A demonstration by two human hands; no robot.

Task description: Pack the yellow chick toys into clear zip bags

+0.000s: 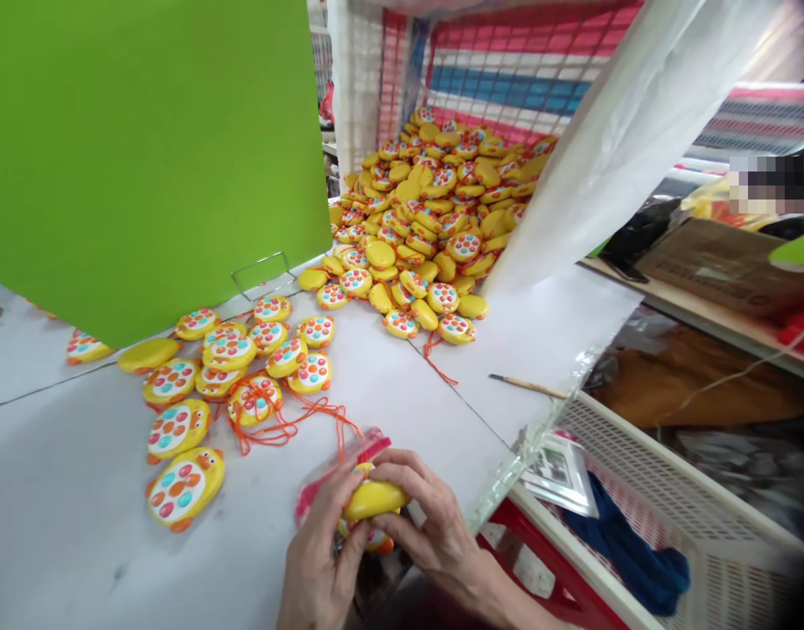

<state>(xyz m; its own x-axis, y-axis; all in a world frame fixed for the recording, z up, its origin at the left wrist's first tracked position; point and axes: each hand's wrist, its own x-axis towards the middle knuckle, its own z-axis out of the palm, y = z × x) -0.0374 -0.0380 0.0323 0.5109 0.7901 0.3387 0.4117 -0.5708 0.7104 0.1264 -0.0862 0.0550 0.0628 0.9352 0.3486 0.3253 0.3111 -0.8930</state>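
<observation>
While the left hand (326, 542) and the right hand (434, 516) are grasping a yellow toy (374, 500) between fingers and thumbs, it is showing its plain side upward, at the near side of the white table (257, 534). A white mesh crate (354, 96) is holding a large heap of similar toys (434, 210), and the heap is spreading out through its open side onto the table. At the lower right, a white plastic basket (749, 573) is containing a dark blue cloth (644, 560), and a small picture in a clear packet (559, 477) is lying at its near-left end. On a shelf, a brown cardboard box (723, 262) is bearing faint printing, which is appearing too small for reading.
</observation>
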